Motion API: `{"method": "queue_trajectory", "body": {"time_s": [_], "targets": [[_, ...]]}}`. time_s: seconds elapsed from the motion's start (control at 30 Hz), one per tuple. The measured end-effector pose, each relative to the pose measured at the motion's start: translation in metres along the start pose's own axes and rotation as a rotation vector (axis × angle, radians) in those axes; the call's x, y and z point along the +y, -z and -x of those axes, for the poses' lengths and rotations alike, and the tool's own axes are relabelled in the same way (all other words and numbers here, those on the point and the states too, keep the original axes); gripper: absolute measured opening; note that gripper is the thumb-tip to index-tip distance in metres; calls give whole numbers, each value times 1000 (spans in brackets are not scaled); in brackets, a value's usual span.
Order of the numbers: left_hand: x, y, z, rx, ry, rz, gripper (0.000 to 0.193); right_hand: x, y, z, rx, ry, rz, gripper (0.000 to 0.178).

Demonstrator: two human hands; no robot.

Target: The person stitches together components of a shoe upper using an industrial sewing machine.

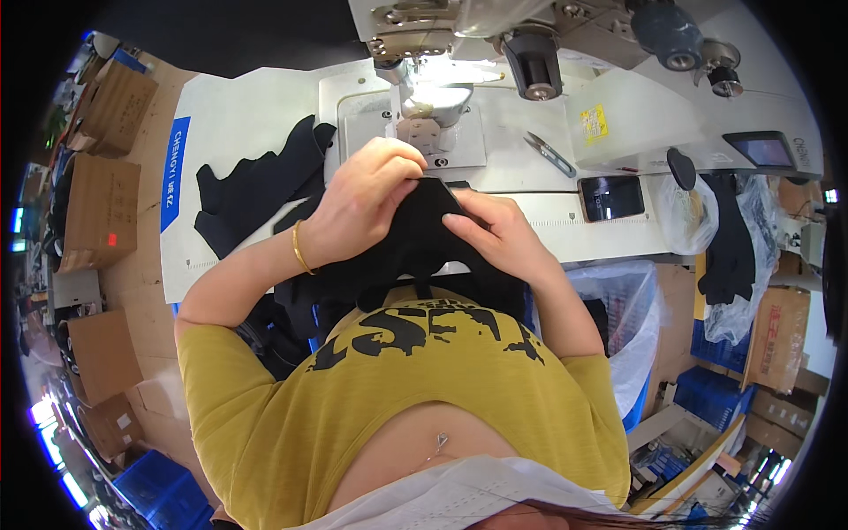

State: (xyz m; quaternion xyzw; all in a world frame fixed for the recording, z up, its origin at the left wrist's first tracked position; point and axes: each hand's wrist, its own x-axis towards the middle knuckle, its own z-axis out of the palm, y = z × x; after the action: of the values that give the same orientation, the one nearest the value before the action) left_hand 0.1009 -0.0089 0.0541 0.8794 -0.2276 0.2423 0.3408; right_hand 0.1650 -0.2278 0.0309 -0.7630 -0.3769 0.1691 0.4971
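Note:
Both my hands hold a piece of black fabric (pixel 415 225) just in front of the sewing machine's lit needle area. My left hand (pixel 367 194), with a gold bangle on the wrist, pinches its upper edge, fingertips together. My right hand (pixel 495 225) grips the same piece on its right side, thumb on top and fingers behind. The cloth hangs down toward my lap. Above my hands stand the sewing machine's head (pixel 411 40) and its metal needle plate (pixel 459 141). More cut black fabric pieces (pixel 261 185) lie on the table to the left.
Thread snips (pixel 550 155) and a dark phone (pixel 612 198) lie on the white sewing table (pixel 521 168), right of the needle plate. A clear plastic bag (pixel 693 216) sits at its right end. A bag-lined blue bin (pixel 632 327) stands below. Cardboard boxes (pixel 102 208) stand at left.

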Motion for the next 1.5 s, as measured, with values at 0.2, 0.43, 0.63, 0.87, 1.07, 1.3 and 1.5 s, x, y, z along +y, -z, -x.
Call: {"method": "queue_trajectory", "body": {"time_s": [0.2,0.43,0.63,0.87,1.07,1.3,1.5], "targets": [[-11,55,9,68,592,398,11,20,5,1,-52,241,471,35],[-13,180,-7,421,348,-487,21,21,0,-5,-2,317,520,30],[-10,71,-40,-141,552,291,14,-33,-18,-32,76,-9,-252,20],[-31,53,-56,1,701,641,15,-41,-11,-46,38,-193,-633,17],[-31,54,-65,30,787,680,14,-37,-10,-52,48,-192,-681,18],[-43,52,-59,67,616,296,18,-40,-9,-49,67,-134,-687,20],[6,43,-11,195,-349,-525,25,-42,-5,-15,-59,-197,-588,25]]}}
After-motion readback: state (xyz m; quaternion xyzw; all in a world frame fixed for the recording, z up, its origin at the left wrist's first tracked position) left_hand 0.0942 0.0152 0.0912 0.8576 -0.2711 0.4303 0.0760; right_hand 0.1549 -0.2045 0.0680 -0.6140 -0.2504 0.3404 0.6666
